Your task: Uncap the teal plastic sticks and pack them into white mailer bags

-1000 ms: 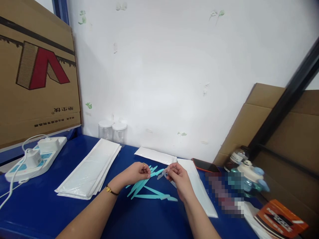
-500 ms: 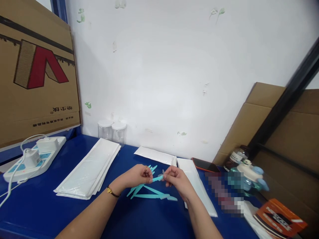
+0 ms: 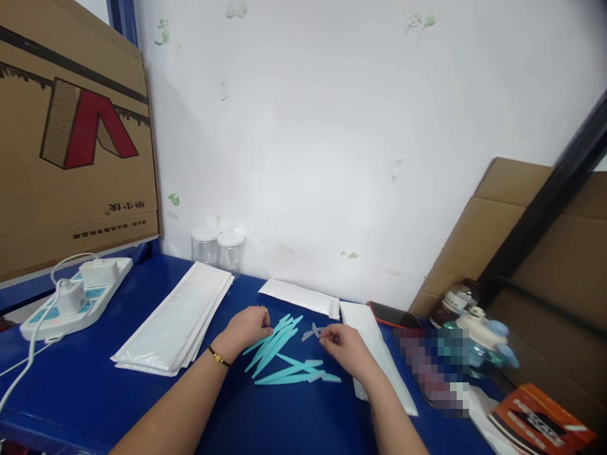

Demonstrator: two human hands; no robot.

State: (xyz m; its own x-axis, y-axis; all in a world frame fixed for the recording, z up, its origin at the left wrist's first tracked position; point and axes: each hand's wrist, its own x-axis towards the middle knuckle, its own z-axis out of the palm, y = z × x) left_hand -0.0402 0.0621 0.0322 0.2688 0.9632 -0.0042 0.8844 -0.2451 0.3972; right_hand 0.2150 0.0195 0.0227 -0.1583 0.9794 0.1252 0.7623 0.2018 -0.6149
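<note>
Several turquoise eyebrow razors [image 3: 275,344] lie in a loose pile on the blue table. At the pile's upper left is my left hand [image 3: 251,325], its fingers curled closed just above the razor handles; whatever is in them is hidden. Two turquoise razors [image 3: 289,378] at the near side point right, with pale covers over their blade ends. My right hand [image 3: 344,344] is on the other side, thumb and fingers pinched together beside a few small translucent blade covers [image 3: 308,335]. Its fingertips reach the edge of these covers, and I cannot make out what they hold.
White packets [image 3: 175,322] are stacked at left, with another packet [image 3: 298,298] behind the razors and more [image 3: 379,354] at right. Two clear jars [image 3: 230,253] stand by the wall. A power strip [image 3: 99,303], phone [image 3: 393,314], brown bottle [image 3: 453,303] and orange box [image 3: 540,417] flank the workspace.
My hands have moved apart from the razor they both held. The left has gone left to the pile, the right slightly right and down by the covers. The view has shifted slightly.
</note>
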